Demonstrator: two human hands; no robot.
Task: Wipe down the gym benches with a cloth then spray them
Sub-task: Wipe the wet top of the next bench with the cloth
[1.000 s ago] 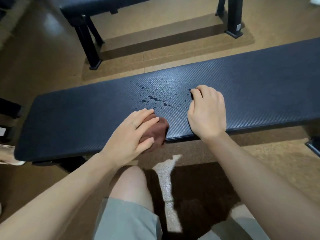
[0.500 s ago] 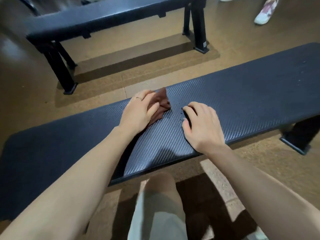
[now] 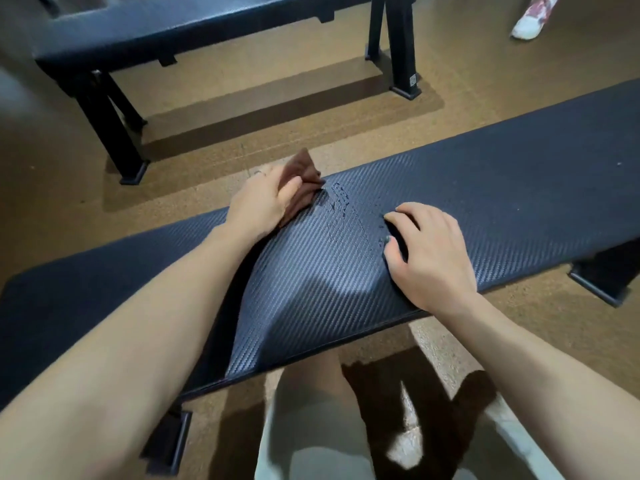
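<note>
A long dark padded bench (image 3: 485, 202) runs across the view, with a second bench (image 3: 194, 29) behind it on the brown floor. The left hand (image 3: 266, 202) grips a brown cloth (image 3: 301, 178) at the pad's far edge, beside wet streaks (image 3: 341, 202); the right hand (image 3: 426, 251) rests on the pad, fingers loosely bent, holding nothing. To wipe well, press the cloth flat and draw overlapping strokes through the streaks.

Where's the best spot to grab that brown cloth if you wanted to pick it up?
Probably the loose corner of the brown cloth that sticks up past the bench pad's far edge. Come from above and pinch it; the left hand covers the rest.
</note>
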